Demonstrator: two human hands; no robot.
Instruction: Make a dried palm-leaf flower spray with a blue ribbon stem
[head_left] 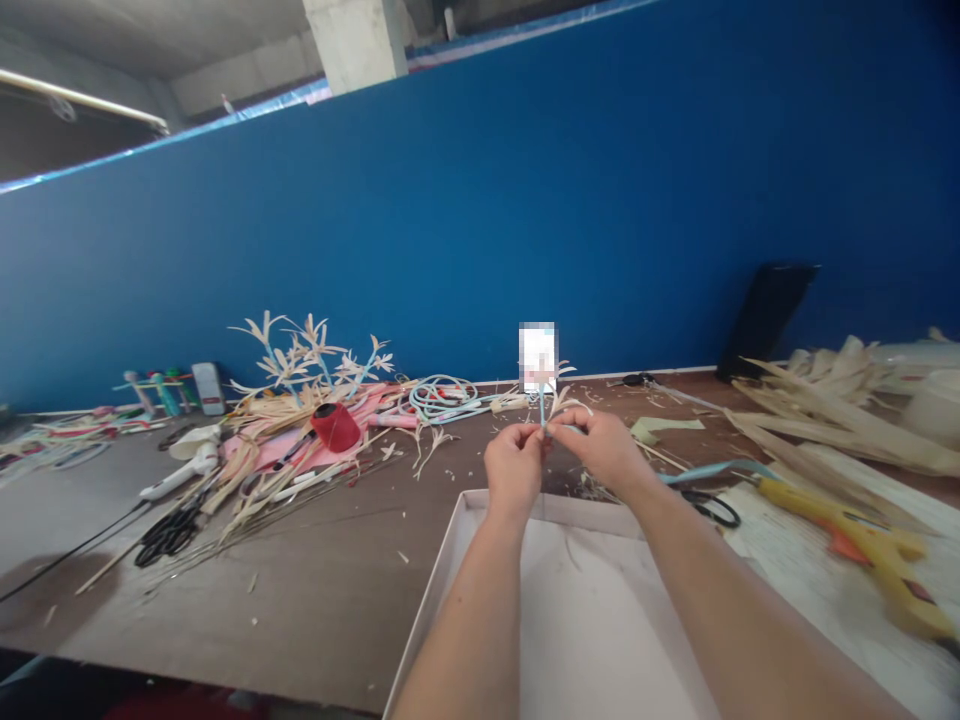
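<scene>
A pale husk flower on a light blue wrapped stem (543, 408) stands upright between my two hands, above the far edge of the white shallow box (577, 508). My left hand (514, 468) pinches the stem low down, fingers closed. My right hand (600, 445) is closed in a pinch at the same spot, thumb and forefinger meeting beside the stem. A short bit of light blue strip seems to show at the right fingers; its ends are hidden. The flower's petals overlap a white, pixelated rectangle behind them.
At left lie finished husk flowers (296, 365), a red thread cone (335, 428), black scissors (171, 535) and a white corded tool (180, 475). Coiled light blue cord (442, 398) rests by the wall. To the right are a yellow glue gun (847, 530) and dried husks (832, 390).
</scene>
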